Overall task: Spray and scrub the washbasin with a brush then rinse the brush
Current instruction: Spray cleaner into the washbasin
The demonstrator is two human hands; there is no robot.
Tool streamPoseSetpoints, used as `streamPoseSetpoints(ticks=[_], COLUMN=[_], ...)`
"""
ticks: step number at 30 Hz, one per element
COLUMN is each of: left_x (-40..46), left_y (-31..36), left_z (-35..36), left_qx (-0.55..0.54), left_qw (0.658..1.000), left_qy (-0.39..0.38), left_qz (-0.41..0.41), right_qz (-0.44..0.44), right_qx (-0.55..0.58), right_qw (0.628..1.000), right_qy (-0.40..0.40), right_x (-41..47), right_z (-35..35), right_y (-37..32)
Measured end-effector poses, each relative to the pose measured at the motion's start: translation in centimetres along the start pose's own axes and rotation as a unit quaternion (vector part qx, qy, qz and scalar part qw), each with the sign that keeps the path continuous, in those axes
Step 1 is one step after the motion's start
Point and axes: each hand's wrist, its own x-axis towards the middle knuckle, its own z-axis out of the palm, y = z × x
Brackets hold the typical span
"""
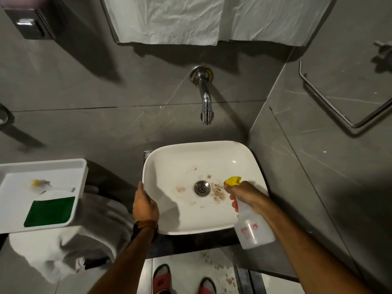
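Note:
A white washbasin (244, 164) sits against the grey wall, with brown stains around its metal drain (202, 188). My right hand (244, 193) holds a clear spray bottle (253, 227) with a yellow nozzle, which points left over the stains. My left hand (145, 205) grips the basin's left rim. A brush (45, 186) with a white handle lies in a white tray (83, 166) at the left, apart from both hands.
A chrome tap (205, 98) juts from the wall above the basin. A green scouring pad (49, 211) lies in the tray. White cloth (63, 247) is bundled under the tray. A metal towel rail (331, 107) hangs on the right wall. My feet in red sandals (161, 280) stand below.

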Motion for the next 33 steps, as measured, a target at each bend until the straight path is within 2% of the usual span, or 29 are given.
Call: streamPoseSetpoints(ticks=[3,7,10,19,24,33], left_x=[0.1,0.0,0.0,0.0,0.2,0.3], left_y=[0.0,0.1,0.2,0.2,-0.1,-0.3], left_z=[0.0,0.0,-0.1,-0.2,0.0,0.2], left_qx=[-0.003,0.002,-0.004,0.003,0.007,0.007], left_qw=[1.000,1.000,1.000,1.000,1.000,1.000], left_qy=[-0.005,-0.003,-0.002,-0.003,0.001,0.003], left_qz=[-0.005,-0.008,-0.004,-0.007,-0.006,-0.001], right_qz=[0.013,0.033,0.012,-0.008,-0.027,-0.018], right_qx=[0.030,0.042,0.049,0.034,0.053,0.060], right_qw=[0.999,0.998,0.998,0.999,0.995,0.994], right_qy=[0.034,0.027,0.039,0.015,0.075,0.089], right_x=[-0.6,-1.5,-1.8,-2.6,-1.8,0.5], right_z=[-1.4,-2.8,-3.3,-2.4,-2.0,-2.8], right_y=[2.4,4.1,4.4,3.7,2.7,0.0])
